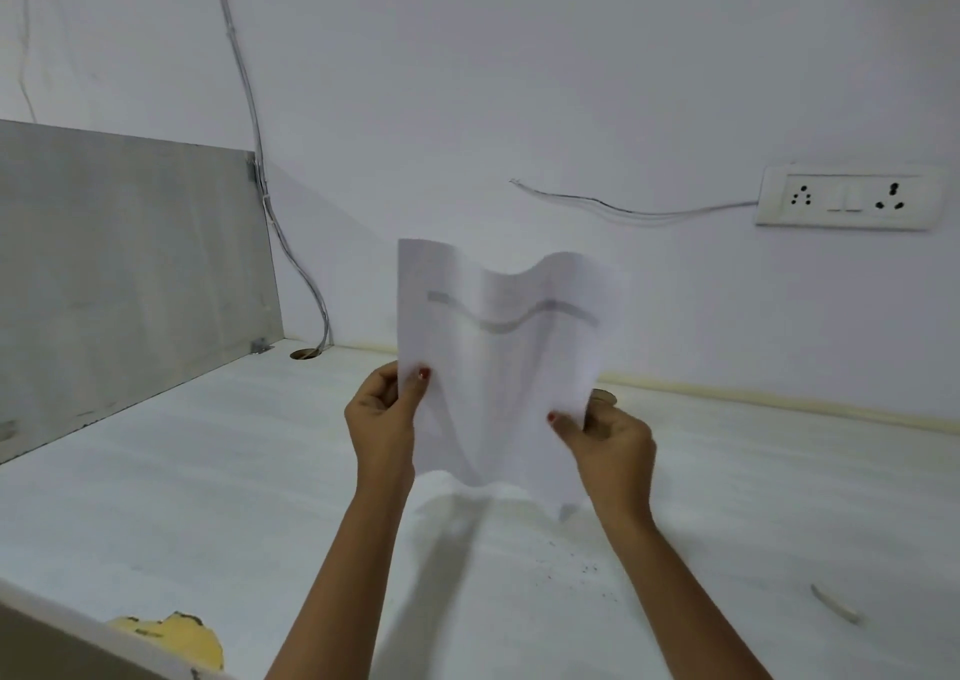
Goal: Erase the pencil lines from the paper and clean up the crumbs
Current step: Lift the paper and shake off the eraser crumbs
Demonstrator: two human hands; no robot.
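Note:
A white sheet of paper (493,367) is held upright in the air above the white desk (208,497), bowed into a wave, with a grey band showing across its upper part. My left hand (382,414) pinches the paper's left edge, thumb on the front. My right hand (608,440) pinches the lower right edge. Dark eraser crumbs (576,565) lie scattered on the desk below and to the right of the sheet. A white eraser (834,604) lies on the desk at the far right.
A grey partition panel (130,274) stands along the desk's left side. Cables (280,222) run down the wall into a desk hole (305,353). A socket plate (849,199) is on the wall at right. Chipped laminate (176,632) shows at the front left edge.

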